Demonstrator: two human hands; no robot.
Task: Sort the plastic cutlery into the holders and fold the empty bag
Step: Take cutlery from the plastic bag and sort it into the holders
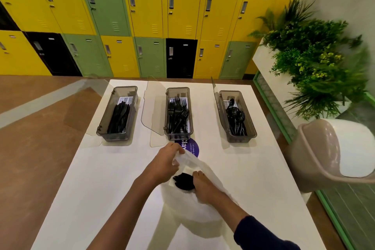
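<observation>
A white plastic bag (194, 207) stands open on the white table (97, 178) in front of me. My left hand (165, 160) pinches the bag's upper rim and holds it up. My right hand (203, 185) reaches into the bag's mouth, its fingers down among black plastic cutlery (182, 181); whether they grip any I cannot tell. Three grey holders stand across the table's far side with lids open: the left holder (117, 113) holds knives, the middle holder (178, 113) forks, the right holder (236, 115) spoons.
A round purple sticker (192, 148) lies just behind the bag. A beige chair (328, 154) stands at the table's right edge, with green plants (312, 61) behind it. Yellow, green and black lockers (142, 18) line the far wall.
</observation>
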